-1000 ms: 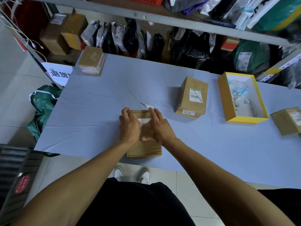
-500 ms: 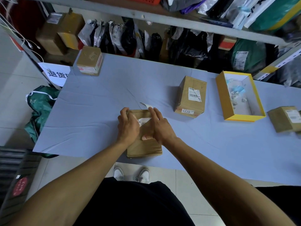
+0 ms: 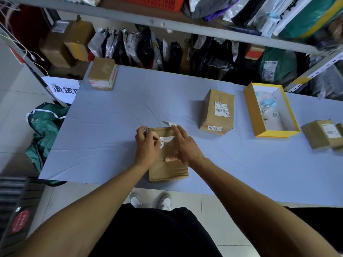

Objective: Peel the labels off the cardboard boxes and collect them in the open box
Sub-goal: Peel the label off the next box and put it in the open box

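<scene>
At the near edge of the bench (image 3: 104, 145), draped in pale blue cloth, we work on a flat cardboard box (image 3: 167, 167) that lies just inside that edge, near its middle. Our left hand (image 3: 147, 145) curls over the box's far left corner, its fingertips pinching the edge of a white label (image 3: 167, 140) on the box top. Our right hand (image 3: 183, 145) lies on the box with fingers straight and spread, thumb pressed to the cardboard, holding it down just beside the label. Just past the box's far edge a loose strip of white paper (image 3: 168, 123) curls up from the cloth. Farther in, toward the right of the bench, stands a taller cardboard box (image 3: 218, 112) with a barcode label on top and a sticker reading 0275 on its near face. Beside it, further right, the open box (image 3: 254, 115) with yellow walls holds crumpled scraps in its far end. Two small labelled boxes (image 3: 321, 134) sit at the right edge. At the far left corner sits another carton (image 3: 102, 74) sealed with red-and-white tape. Beyond the far edge, shelves (image 3: 167, 21) hold bagged parcels.
</scene>
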The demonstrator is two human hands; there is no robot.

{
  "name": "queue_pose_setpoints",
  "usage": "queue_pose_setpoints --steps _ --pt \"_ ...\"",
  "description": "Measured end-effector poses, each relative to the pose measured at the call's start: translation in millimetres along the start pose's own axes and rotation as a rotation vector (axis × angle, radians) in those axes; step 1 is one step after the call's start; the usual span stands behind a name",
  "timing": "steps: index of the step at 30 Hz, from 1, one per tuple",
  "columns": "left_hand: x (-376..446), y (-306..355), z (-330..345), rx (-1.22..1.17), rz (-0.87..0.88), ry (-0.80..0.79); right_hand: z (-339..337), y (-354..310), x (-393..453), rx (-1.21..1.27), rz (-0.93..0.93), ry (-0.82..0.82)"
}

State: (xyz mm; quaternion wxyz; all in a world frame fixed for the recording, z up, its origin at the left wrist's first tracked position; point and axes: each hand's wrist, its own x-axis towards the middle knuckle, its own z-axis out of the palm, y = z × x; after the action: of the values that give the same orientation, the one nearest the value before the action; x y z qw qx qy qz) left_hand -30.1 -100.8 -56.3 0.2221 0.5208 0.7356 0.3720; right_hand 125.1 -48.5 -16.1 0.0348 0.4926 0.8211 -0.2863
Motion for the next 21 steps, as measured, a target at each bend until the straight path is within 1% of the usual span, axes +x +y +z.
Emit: queue_pose_setpoints --steps 4,12,16,21 --pt "2.6 -0.6 2.0 -0.034 -0.044 0.008 0.6 -0.9 0.3 -0.002 0.011 0.002" --pt "8.8 -2.1 -5.7 -0.053 -0.066 -0.089 2.6 0.1 1.2 -0.006 0.015 0.018" --pt "-0.7 -5.7 -8.2 -0.161 -0.048 -0.031 3.5 0.9 -0.5 0.01 0.016 0.025" --pt "-0.9 -3.6 -3.7 -0.217 -0.19 0.023 4.9 2.5 1.4 0.008 0.006 0.027"
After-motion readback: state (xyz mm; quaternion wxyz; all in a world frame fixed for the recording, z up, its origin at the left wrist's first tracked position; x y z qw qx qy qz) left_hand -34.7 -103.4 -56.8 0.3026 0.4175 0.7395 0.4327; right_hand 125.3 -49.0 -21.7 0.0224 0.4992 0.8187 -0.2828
